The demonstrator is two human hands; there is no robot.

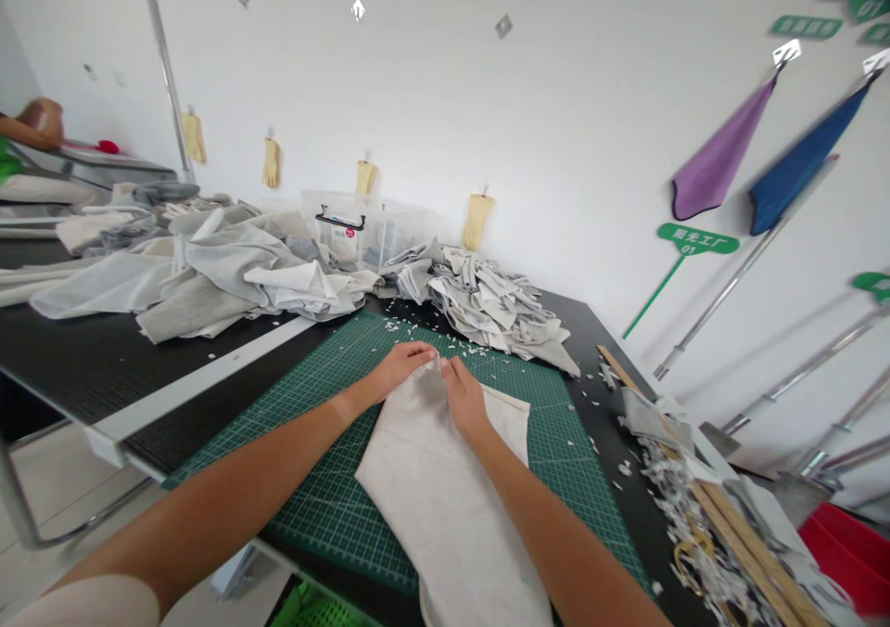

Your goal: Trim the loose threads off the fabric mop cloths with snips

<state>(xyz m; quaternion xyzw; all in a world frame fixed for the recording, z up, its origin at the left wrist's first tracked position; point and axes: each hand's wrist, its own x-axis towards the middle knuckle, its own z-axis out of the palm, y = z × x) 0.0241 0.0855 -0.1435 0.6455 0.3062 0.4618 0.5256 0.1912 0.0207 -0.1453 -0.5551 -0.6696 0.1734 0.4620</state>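
Observation:
A piece of off-white cloth (451,506) lies over the green cutting mat (312,460) and runs down past the table's near edge. My left hand (409,360) pinches the far edge of this cloth between thumb and fingers. Close beside it, my right hand (462,388) is closed on the same edge, a small gap apart from the left. The cloth rises slightly into a peak between the two hands. Small white scraps (473,347) are scattered on the mat just beyond my fingers.
A heap of grey-white cloth pieces (479,293) sits at the mat's far edge, and a larger pile (209,265) covers the table to the left. Behind stands a clear plastic box (340,228). Wooden strips (751,543) and shreds line the right edge. A person's arm (28,131) shows far left.

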